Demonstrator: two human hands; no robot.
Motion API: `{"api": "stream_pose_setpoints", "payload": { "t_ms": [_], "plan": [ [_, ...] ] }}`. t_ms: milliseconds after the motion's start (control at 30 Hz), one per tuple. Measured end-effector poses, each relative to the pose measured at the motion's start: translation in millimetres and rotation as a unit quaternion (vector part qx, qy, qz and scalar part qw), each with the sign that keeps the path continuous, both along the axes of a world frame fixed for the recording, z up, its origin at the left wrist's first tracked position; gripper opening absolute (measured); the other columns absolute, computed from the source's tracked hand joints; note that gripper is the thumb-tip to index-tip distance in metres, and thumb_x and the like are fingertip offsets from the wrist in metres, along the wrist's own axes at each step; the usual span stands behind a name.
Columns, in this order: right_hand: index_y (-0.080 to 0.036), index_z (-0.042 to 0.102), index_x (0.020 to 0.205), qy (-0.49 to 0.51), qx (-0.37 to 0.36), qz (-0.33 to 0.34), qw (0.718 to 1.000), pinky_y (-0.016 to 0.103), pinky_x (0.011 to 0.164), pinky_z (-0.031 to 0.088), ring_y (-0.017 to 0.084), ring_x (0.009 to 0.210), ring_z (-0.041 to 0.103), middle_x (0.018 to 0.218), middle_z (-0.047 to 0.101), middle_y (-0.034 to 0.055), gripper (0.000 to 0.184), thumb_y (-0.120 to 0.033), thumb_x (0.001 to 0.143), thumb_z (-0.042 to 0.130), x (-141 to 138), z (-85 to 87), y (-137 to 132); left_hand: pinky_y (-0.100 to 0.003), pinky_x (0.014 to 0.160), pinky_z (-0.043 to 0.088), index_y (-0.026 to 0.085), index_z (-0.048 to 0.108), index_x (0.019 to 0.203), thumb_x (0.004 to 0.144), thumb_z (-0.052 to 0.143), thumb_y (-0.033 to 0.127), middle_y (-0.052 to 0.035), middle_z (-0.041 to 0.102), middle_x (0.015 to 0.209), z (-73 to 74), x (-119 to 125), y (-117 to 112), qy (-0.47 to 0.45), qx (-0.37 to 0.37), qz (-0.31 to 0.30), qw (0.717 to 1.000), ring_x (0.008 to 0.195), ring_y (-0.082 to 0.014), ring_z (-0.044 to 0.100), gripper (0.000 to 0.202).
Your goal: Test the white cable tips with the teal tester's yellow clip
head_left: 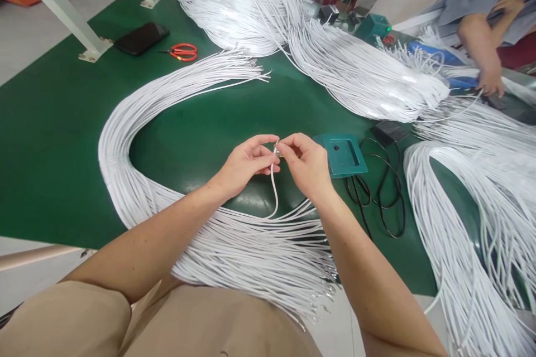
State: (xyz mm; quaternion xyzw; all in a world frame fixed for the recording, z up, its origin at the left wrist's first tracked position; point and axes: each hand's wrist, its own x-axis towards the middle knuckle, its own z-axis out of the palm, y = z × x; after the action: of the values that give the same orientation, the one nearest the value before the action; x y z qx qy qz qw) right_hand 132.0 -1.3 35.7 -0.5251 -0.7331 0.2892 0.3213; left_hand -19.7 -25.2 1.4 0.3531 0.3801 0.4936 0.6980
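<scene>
Both my hands meet over the middle of the green table. Between thumb and fingers, my left hand [247, 162] pinches a white cable [273, 189] close to its end. My right hand [307, 164] is closed at the tip of that same cable, where thin inner wires show; the fingertips hide the details. From my hands the cable curves down to a bundle of white cables [251, 240] lying in front of my body. That bundle bends round at the left, and its other ends [255, 67] lie farther back on the table.
A teal device [345, 155] with black cords [389, 201] sits right of my hands. Red-handled scissors [184, 52] and a black phone [142, 38] lie at the back left. Large cable bundles [368, 67] cover the back and right. A co-worker's hand [491, 79] is at the far right.
</scene>
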Motion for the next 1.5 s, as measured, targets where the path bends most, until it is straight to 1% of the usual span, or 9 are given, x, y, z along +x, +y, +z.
{"api": "stream_pose_setpoints", "payload": {
  "t_ms": [100, 200, 367, 533, 1033, 1167, 1267, 1400, 1500],
  "plan": [
    [-0.018, 0.06, 0.075, -0.189, 0.18, 0.041, 0.964, 0.032, 0.073, 0.039, 0.019, 0.077, 0.051, 0.082, 0.06, 0.0085, 0.031, -0.024, 0.095, 0.037, 4.3, -11.8, -2.5, -0.022, 0.064, 0.049, 0.016, 0.063, 0.109, 0.074, 0.072, 0.016, -0.0019, 0.067, 0.077, -1.1, -1.9, 3.8, -0.09, -0.108, -0.031, 0.99, 0.067, -0.0091, 0.064, 0.035],
    [-0.018, 0.063, 0.08, -0.298, 0.241, 0.106, 0.918, 0.034, 0.076, 0.036, 0.021, 0.08, 0.05, 0.084, 0.062, 0.0101, 0.036, -0.022, 0.097, 0.031, 14.5, -19.7, 0.5, -0.022, 0.066, 0.05, 0.013, 0.064, 0.107, 0.073, 0.071, 0.011, -0.0032, 0.068, 0.076, -4.1, -0.7, 7.0, -0.09, -0.141, -0.021, 0.986, 0.069, -0.0094, 0.065, 0.034],
    [-0.015, 0.062, 0.106, -0.334, 0.204, 0.102, 0.914, 0.036, 0.088, 0.033, 0.024, 0.095, 0.052, 0.104, 0.067, 0.0111, 0.024, -0.023, 0.094, 0.042, 37.0, -19.6, 18.4, -0.023, 0.068, 0.052, 0.014, 0.058, 0.112, 0.072, 0.073, 0.013, -0.0022, 0.069, 0.076, -15.8, 7.4, 13.0, 0.056, -0.055, 0.039, 0.996, 0.072, -0.0132, 0.069, 0.042],
    [-0.016, 0.065, 0.088, -0.349, 0.119, 0.139, 0.919, 0.034, 0.086, 0.034, 0.021, 0.082, 0.055, 0.084, 0.07, 0.0073, 0.014, -0.017, 0.089, 0.05, 49.3, -18.4, 34.0, -0.024, 0.063, 0.053, 0.014, 0.058, 0.11, 0.069, 0.075, 0.017, -0.0015, 0.068, 0.074, -28.3, 15.8, 16.8, 0.138, -0.008, 0.035, 0.99, 0.07, -0.0169, 0.071, 0.044],
    [-0.018, 0.066, 0.079, -0.328, 0.135, 0.115, 0.928, 0.037, 0.083, 0.038, 0.023, 0.083, 0.052, 0.072, 0.063, 0.0067, 0.014, -0.014, 0.082, 0.053, 51.2, -21.3, 36.3, -0.031, 0.068, 0.059, 0.014, 0.058, 0.109, 0.068, 0.074, 0.015, -0.0055, 0.073, 0.075, -35.3, 21.0, 19.1, 0.192, -0.04, 0.032, 0.98, 0.07, -0.0196, 0.072, 0.044],
    [-0.018, 0.064, 0.103, -0.342, 0.184, 0.034, 0.921, 0.052, 0.107, 0.024, 0.027, 0.11, 0.051, 0.109, 0.066, 0.0113, 0.022, -0.027, 0.09, 0.05, 61.7, -18.2, 30.8, -0.033, 0.07, 0.059, 0.013, 0.058, 0.109, 0.067, 0.076, 0.016, -0.0065, 0.073, 0.074, -34.1, 20.4, 19.0, 0.177, -0.044, 0.027, 0.983, 0.071, -0.0203, 0.072, 0.046],
    [-0.016, 0.055, 0.124, -0.368, 0.202, -0.08, 0.904, 0.061, 0.109, 0.018, 0.032, 0.129, 0.04, 0.137, 0.051, 0.0161, 0.035, -0.028, 0.094, 0.041, 72.3, -27.3, 28.7, -0.034, 0.072, 0.059, 0.012, 0.058, 0.109, 0.067, 0.076, 0.015, -0.0068, 0.073, 0.074, -31.9, 19.2, 18.6, 0.17, -0.048, 0.023, 0.984, 0.071, -0.0205, 0.072, 0.046],
    [-0.017, 0.053, 0.129, -0.376, 0.194, -0.119, 0.898, 0.061, 0.11, 0.022, 0.031, 0.133, 0.039, 0.14, 0.05, 0.0157, 0.039, -0.03, 0.096, 0.037, 77.9, -42.0, 31.6, -0.031, 0.07, 0.058, 0.012, 0.058, 0.108, 0.068, 0.074, 0.014, -0.0056, 0.072, 0.074, -29.5, 15.1, 17.9, 0.178, -0.036, 0.023, 0.983, 0.07, -0.0193, 0.072, 0.042],
    [-0.016, 0.056, 0.126, -0.356, 0.206, -0.126, 0.903, 0.059, 0.111, 0.022, 0.031, 0.13, 0.044, 0.138, 0.053, 0.0157, 0.037, -0.031, 0.095, 0.042, 73.9, -40.0, 30.2, -0.028, 0.067, 0.057, 0.013, 0.057, 0.11, 0.069, 0.073, 0.016, -0.004, 0.071, 0.075, -26.1, 10.8, 15.3, 0.184, -0.002, 0.033, 0.982, 0.071, -0.0184, 0.072, 0.044]
  ]
}}
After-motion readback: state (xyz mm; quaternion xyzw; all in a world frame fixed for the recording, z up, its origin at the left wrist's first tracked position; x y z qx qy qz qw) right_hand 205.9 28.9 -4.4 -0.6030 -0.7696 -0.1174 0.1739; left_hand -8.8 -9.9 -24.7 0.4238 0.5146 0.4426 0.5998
